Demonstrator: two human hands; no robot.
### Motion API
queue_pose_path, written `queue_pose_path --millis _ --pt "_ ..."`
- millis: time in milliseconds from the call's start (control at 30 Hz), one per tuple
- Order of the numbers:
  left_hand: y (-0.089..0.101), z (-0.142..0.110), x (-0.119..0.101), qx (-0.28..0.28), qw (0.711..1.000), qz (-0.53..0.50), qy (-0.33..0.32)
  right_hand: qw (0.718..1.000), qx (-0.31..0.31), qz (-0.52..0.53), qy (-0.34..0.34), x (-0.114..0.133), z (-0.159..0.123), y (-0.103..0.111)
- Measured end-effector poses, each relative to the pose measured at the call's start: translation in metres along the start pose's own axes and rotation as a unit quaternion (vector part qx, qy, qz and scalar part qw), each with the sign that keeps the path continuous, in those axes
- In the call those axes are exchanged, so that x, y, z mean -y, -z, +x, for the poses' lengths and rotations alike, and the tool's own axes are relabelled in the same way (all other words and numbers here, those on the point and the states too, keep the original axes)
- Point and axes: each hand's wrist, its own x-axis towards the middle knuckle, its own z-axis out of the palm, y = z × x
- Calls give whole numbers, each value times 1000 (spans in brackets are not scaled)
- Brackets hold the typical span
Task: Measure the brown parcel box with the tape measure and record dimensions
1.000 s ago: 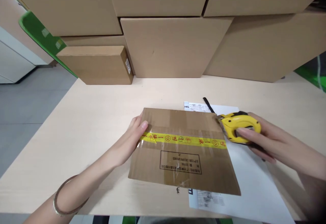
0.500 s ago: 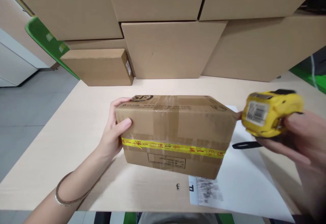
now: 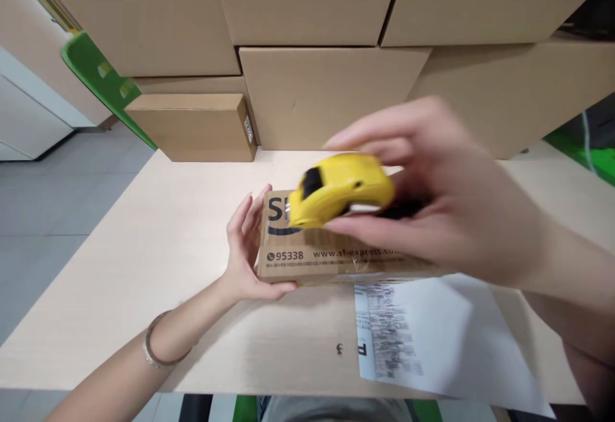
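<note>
A brown cardboard parcel (image 3: 307,257) printed with "95338" and a web address lies on the light wooden table (image 3: 158,243). My left hand (image 3: 247,246) holds its left end, fingers along the side and thumb under the near edge; a bracelet sits on that wrist. My right hand (image 3: 432,198), blurred by motion, is closed around a yellow tape measure (image 3: 339,190) and hovers over the parcel's top, hiding its right part.
A white printed sheet (image 3: 432,339) lies at the table's near right edge, partly under the parcel. A small brown box (image 3: 192,126) stands at the back left. Large stacked cartons (image 3: 327,89) wall off the rear. Grey floor lies to the left.
The parcel has been tipped over so the printed side faces up. My right hand has swung the tape measure from the right side leftward over the parcel.
</note>
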Motion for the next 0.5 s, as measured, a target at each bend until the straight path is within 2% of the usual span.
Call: queue_pose_path --millis 67,133,200,267,367,500 --pt "2 -4 0 10 1000 -10 20 995 79 -36 39 5 13 -11" --pt "5 -8 0 19 999 -17 38 986 148 -67 46 6 22 -18" --pt "6 -9 0 23 998 -14 49 979 179 -91 47 6 25 -22" --pt "8 -7 3 27 999 -2 30 977 177 -107 48 4 24 -22" --pt "10 -1 6 39 998 38 -38 979 159 -120 49 -1 18 -14" --pt "15 8 6 59 990 100 -83 983 129 -128 35 -13 1 9"
